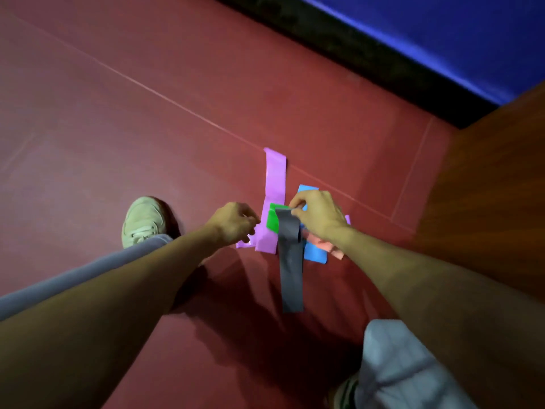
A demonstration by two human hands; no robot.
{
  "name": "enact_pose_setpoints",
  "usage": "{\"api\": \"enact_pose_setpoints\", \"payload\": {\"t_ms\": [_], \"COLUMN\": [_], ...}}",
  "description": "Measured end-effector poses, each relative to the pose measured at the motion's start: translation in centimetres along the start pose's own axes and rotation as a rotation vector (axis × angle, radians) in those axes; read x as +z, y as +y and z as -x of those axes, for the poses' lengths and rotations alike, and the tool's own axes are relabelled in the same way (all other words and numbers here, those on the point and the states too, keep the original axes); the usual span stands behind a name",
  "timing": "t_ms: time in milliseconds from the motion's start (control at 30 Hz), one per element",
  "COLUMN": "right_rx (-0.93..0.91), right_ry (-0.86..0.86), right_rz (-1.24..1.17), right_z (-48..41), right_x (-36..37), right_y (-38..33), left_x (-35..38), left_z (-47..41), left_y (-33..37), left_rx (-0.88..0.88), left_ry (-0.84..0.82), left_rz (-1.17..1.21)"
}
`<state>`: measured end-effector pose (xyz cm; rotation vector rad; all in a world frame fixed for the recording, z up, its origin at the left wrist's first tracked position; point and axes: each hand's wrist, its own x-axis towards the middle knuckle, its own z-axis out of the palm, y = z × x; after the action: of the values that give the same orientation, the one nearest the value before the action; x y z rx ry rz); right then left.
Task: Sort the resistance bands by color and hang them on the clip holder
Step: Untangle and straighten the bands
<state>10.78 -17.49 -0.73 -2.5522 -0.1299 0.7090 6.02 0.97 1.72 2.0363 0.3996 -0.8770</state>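
A heap of resistance bands lies on the red floor. A long pink band (275,175) stretches away from me, with a green band (273,221), a blue band (315,252) and a salmon band (323,246) partly under others. My right hand (317,215) pinches the top end of a grey band (290,270), which hangs toward me. My left hand (234,224) has curled fingers at the pink band's left edge; whether it grips the band is unclear. No clip holder is in view.
My left shoe (144,221) stands left of the heap, and my right knee (392,364) is at the bottom right. A brown wooden surface (486,208) rises at the right. A dark strip and a blue mat (442,33) run along the far edge.
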Motion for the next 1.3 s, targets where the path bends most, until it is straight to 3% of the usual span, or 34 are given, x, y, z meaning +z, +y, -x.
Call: {"api": "enact_pose_setpoints", "payload": {"t_ms": [267, 433, 600, 733, 933, 1300], "right_rx": [-0.185, -0.294, -0.384, -0.401, -0.397, -0.169], "right_ry": [-0.092, 0.087, 0.203, 0.245, 0.263, 0.345], "right_rz": [-0.025, -0.057, -0.220, -0.476, -0.679, -1.203], "right_z": [10.7, 16.9, 22.5, 26.5, 28.6, 22.7], "right_x": [-8.3, -13.4, -18.6, -21.4, -21.9, -20.6], "right_y": [-7.3, -11.7, -14.9, -16.9, -18.5, -16.3], "left_x": [-3.6, -4.2, -4.3, -3.8, -2.5, -2.6], "left_z": [11.6, 17.6, 22.8, 26.2, 28.2, 24.4], "left_y": [5.7, 7.3, 7.0, 7.5, 9.0, 10.9], "left_rx": [0.208, 0.280, 0.343, 0.492, 0.695, 0.626], "left_ry": [0.056, 0.290, 0.345, 0.318, 0.150, 0.254], "left_rz": [0.035, 0.371, 0.529, 0.484, 0.459, 0.490]}}
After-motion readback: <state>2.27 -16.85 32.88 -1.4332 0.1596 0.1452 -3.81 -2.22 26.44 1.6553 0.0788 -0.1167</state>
